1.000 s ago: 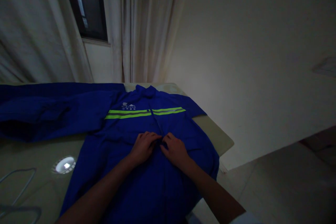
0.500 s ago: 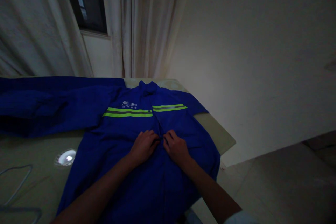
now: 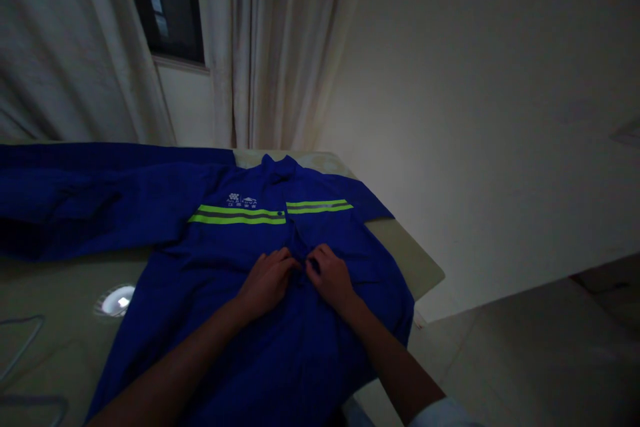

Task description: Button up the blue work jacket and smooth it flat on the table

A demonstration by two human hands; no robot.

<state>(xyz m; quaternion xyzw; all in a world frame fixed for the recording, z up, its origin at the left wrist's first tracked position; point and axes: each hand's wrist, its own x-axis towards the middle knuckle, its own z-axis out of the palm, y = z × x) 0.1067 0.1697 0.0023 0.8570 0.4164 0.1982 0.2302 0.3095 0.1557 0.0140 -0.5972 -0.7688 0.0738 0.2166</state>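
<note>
**Blue work jacket (image 3: 320,353) laid out flat, both hands at the front opening**

Jacket's lying face up on a beige table (image 3: 407,257), with the collar (image 3: 277,170) pointing away and one sleeve (image 3: 100,200) spread out to the left. Left hand (image 3: 266,283) and right hand (image 3: 330,277) are close together but not touching, fingers curled in at the centre front, just below the lime reflective stripes (image 3: 235,215). Could be a pinch on each side, but it's too dark to say for sure. My tip for fiddly front work like this: keep both front edges level and smooth the cloth under your wrists so nothing bunches. Room-wise, the right side is tight, just a thin strip of table before the edge and a drop to the tiled floor (image 3: 500,360). Left side has more bare tabletop to work with, though a pale cord (image 3: 30,317) lies out there.
</note>
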